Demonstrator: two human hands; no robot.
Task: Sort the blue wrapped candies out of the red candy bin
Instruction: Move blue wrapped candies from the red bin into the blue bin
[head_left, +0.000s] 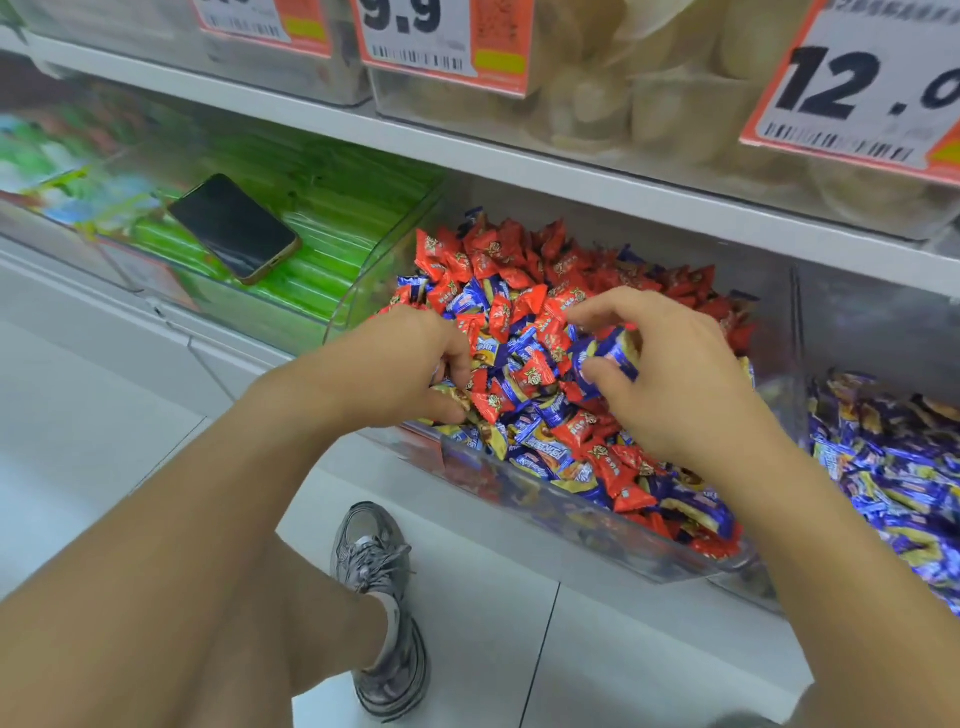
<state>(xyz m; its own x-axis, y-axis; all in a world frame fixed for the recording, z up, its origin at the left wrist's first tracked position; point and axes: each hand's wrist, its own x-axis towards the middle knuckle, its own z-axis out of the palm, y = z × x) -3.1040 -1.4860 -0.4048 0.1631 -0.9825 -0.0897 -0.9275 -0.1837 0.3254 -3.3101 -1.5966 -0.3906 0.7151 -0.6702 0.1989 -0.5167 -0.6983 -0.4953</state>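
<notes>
- Centrally, a clear plastic bin (597, 525) was seen on the lower shelf, filled with red wrapped candies (493, 249) and blue wrapped candies (540, 447) mixed together.
- Both hands were held inside this bin, over the front half of the heap.
- The right hand (670, 384) was curled, and a few blue candies (613, 356) were pinched between its thumb and fingers, just above the pile.
- The left hand (410, 364) was placed at the bin's left front corner, its fingers bent down into the candies; some wrapped pieces were touched by the fingertips, but whether any was truly gripped could not be told.
- More blue candies lay between the two hands and below them, along the front wall.
- A neighbouring bin (893, 467) to the right, just beside the right forearm, was filled with blue wrappers.
- A dark phone (234, 226) was laid on green packets (322, 208) in the bin to the left, well apart from the hands.
- Price tags (857, 83) were hung on the shelf above.
- A grey sneaker (379, 597) was visible on the pale floor below.
</notes>
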